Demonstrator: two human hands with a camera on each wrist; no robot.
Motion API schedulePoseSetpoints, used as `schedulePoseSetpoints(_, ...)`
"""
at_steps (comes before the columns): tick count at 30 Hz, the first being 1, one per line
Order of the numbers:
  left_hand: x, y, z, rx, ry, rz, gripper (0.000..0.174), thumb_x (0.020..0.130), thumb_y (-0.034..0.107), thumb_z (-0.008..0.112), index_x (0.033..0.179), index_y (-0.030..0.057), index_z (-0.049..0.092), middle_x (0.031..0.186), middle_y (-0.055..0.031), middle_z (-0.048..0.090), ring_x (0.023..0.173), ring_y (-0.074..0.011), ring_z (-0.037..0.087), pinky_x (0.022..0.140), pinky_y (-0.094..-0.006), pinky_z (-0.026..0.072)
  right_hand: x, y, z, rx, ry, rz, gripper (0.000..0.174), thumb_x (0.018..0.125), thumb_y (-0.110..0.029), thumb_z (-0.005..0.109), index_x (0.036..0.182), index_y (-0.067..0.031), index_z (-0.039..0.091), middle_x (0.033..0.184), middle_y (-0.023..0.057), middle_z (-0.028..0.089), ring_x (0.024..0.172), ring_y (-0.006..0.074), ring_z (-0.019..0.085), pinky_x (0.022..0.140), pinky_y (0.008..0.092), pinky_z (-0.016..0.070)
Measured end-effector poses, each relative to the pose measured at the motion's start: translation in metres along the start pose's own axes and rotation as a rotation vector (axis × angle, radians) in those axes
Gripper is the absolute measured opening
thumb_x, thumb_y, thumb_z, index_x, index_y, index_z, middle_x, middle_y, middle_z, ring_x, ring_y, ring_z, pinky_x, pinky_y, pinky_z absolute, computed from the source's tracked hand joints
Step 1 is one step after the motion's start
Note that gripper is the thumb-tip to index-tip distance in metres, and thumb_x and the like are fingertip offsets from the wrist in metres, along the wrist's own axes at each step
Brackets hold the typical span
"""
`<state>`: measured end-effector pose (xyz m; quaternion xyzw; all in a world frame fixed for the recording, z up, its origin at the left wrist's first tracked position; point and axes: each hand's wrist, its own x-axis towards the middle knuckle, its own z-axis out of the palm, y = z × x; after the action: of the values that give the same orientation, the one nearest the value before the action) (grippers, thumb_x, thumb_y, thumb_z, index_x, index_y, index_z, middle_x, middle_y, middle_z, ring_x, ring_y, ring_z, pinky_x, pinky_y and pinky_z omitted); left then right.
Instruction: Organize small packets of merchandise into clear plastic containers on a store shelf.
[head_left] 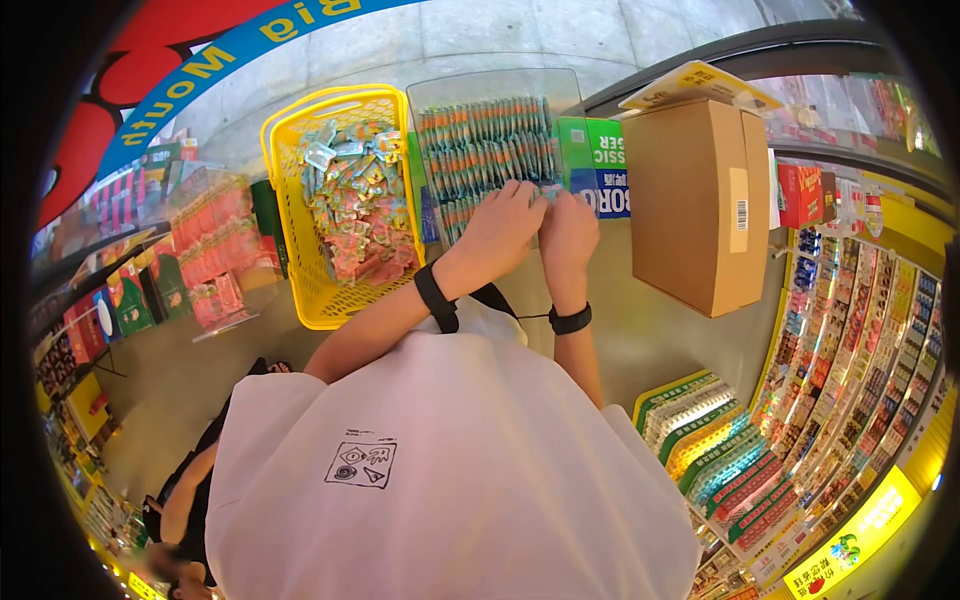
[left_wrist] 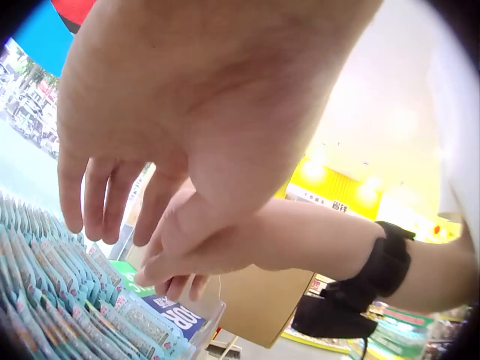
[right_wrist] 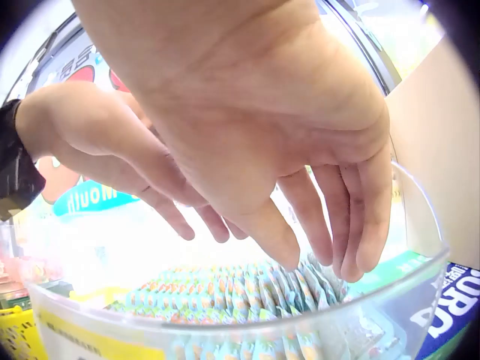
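Note:
Both hands are over a clear plastic bin [head_left: 572,95] filled with rows of small light-blue and orange snack packets [head_left: 480,150]. My left hand [head_left: 500,232] is at the bin's near right part, its fingers hanging down, long and relaxed, over the packets in the left wrist view. Close beside it is my right hand [head_left: 570,245]. In the right wrist view the right thumb and fingers [right_wrist: 371,217] point down, their tips right at the tops of the packets [right_wrist: 304,289]. A bit of pale-blue wrapper shows between the hands in the head view.
Left of the bin stands a yellow basket [head_left: 285,210] of loose blue and pink packets. A cardboard box [head_left: 685,200] is at the right, beyond a green and blue printed carton [head_left: 600,180]. Stocked shelves [head_left: 850,340] curve along the right; another person [head_left: 185,490] is at lower left.

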<state>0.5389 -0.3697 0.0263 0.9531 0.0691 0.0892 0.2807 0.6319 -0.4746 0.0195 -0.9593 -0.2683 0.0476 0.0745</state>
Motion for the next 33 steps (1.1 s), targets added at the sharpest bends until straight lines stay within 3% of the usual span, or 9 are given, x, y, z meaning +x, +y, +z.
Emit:
schedulePoseSetpoints(2,0.001,0.001,-0.024,-0.094,-0.023,-0.073,0.033,0.086,0.007,0.066,0.117,-0.0004,0.062,0.118,-0.0155,0.061,0.113,-0.0361,0.059,0.093,-0.0451,0.0517,-0.002,-0.013,-0.016,0.059,0.066,-0.053,0.013,0.092,-0.015,0.065,0.089,-0.0027,0.068,0.093,0.0165,0.067,0.093,0.0368,0.067,0.074,0.0460,0.0565)
schedulePoseSetpoints(4,-0.004,-0.005,-0.042,-0.147,0.221,-0.036,0.023,0.089,0.008,0.067,0.111,0.0019,0.062,0.103,-0.0139,0.060,0.100,-0.0333,0.059,0.085,-0.0453,0.0507,-0.005,-0.028,-0.027,0.119,0.130,-0.113,0.012,0.092,-0.014,0.065,0.090,-0.0025,0.068,0.093,0.0155,0.067,0.094,0.0363,0.066,0.075,0.0454,0.0558)
schedulePoseSetpoints(9,-0.036,-0.033,-0.075,-0.301,0.459,-0.206,0.018,0.094,0.007,0.067,0.110,0.0036,0.062,0.096,-0.0148,0.060,0.092,-0.0325,0.059,0.080,-0.0422,0.0492,-0.016,-0.080,-0.036,0.416,0.321,-0.385,0.010,0.089,-0.007,0.068,0.098,-0.0029,0.070,0.095,0.0124,0.069,0.091,0.0330,0.065,0.076,0.0432,0.0541)
schedulePoseSetpoints(11,-0.055,-0.049,-0.083,-0.346,0.518,-0.286,0.016,0.094,0.006,0.067,0.109,0.0038,0.061,0.094,-0.0152,0.059,0.089,-0.0329,0.059,0.078,-0.0418,0.0486,-0.023,-0.105,-0.038,0.466,0.265,-0.438,0.011,0.088,-0.005,0.068,0.098,-0.0030,0.070,0.095,0.0123,0.069,0.091,0.0326,0.065,0.076,0.0428,0.0543)
schedulePoseSetpoints(13,-0.076,-0.077,-0.078,-0.293,0.494,-0.384,0.014,0.098,0.012,0.063,0.105,0.0013,0.058,0.097,-0.0193,0.061,0.091,-0.0406,0.059,0.076,-0.0492,0.0480,-0.029,-0.127,-0.033,0.516,0.210,-0.494,0.011,0.087,-0.004,0.069,0.097,-0.0031,0.070,0.094,0.0121,0.069,0.091,0.0322,0.065,0.077,0.0425,0.0545)
schedulePoseSetpoints(18,-0.132,-0.145,-0.049,-0.239,0.487,-0.447,0.015,0.100,0.015,0.061,0.106,0.0012,0.059,0.094,-0.0175,0.061,0.086,-0.0361,0.059,0.075,-0.0460,0.0475,-0.045,-0.177,0.003,0.581,0.010,-0.632,0.009,0.088,-0.008,0.067,0.095,-0.0040,0.069,0.090,0.0120,0.065,0.092,0.0316,0.065,0.077,0.0429,0.0549)
schedulePoseSetpoints(26,-0.200,-0.226,0.015,-0.273,0.360,-0.591,0.014,0.096,0.010,0.059,0.104,-0.0010,0.060,0.094,-0.0238,0.061,0.088,-0.0443,0.060,0.076,-0.0521,0.0487,-0.047,-0.215,0.116,0.509,-0.235,-0.641,0.014,0.091,-0.011,0.062,0.101,-0.0032,0.067,0.091,0.0155,0.066,0.089,0.0377,0.066,0.076,0.0482,0.0534)
schedulePoseSetpoints(30,-0.225,-0.261,0.066,-0.267,0.303,-0.568,0.017,0.096,0.011,0.058,0.107,-0.0012,0.060,0.097,-0.0251,0.062,0.088,-0.0453,0.060,0.078,-0.0541,0.0493,-0.056,-0.213,0.181,0.325,-0.354,-0.644,0.021,0.089,-0.012,0.063,0.107,-0.0024,0.065,0.108,0.0201,0.065,0.091,0.0409,0.068,0.077,0.0503,0.0558)
schedulePoseSetpoints(33,-0.234,-0.268,0.079,-0.248,0.166,-0.713,0.020,0.094,0.013,0.061,0.108,-0.0006,0.062,0.106,-0.0243,0.065,0.098,-0.0427,0.062,0.082,-0.0522,0.0499,-0.057,-0.213,0.214,0.123,-0.485,-0.572,0.030,0.088,-0.014,0.065,0.117,-0.0026,0.063,0.123,0.0230,0.060,0.096,0.0424,0.069,0.081,0.0513,0.0574)
